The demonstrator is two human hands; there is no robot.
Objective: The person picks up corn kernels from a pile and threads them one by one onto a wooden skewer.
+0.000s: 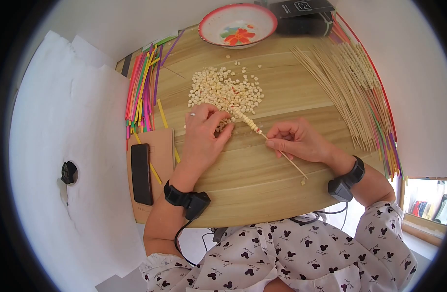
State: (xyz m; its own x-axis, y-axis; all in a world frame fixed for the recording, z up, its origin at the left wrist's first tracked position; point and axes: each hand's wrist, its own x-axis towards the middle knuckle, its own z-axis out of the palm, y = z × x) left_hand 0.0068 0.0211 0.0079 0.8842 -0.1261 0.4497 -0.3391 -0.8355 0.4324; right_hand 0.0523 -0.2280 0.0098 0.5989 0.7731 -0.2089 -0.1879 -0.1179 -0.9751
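My right hand (297, 141) pinches a thin wooden skewer (286, 158) that slants up and left across the wooden table (252, 190). Several pale kernels (246, 119) are threaded along the skewer's upper end. My left hand (204, 131) rests at the near edge of a heap of loose pale kernels (223, 90), its fingertips on kernels beside the skewer's tip. I cannot tell whether it holds one. Both wrists wear black bands with small devices.
A red-rimmed bowl (238, 24) with a flower pattern stands at the back. Bare skewers (340, 92) fan out at the right, some loaded with kernels. Coloured sticks (143, 90) lie at the left. A black phone (141, 173) lies on a board. One kernel (303, 182) lies alone.
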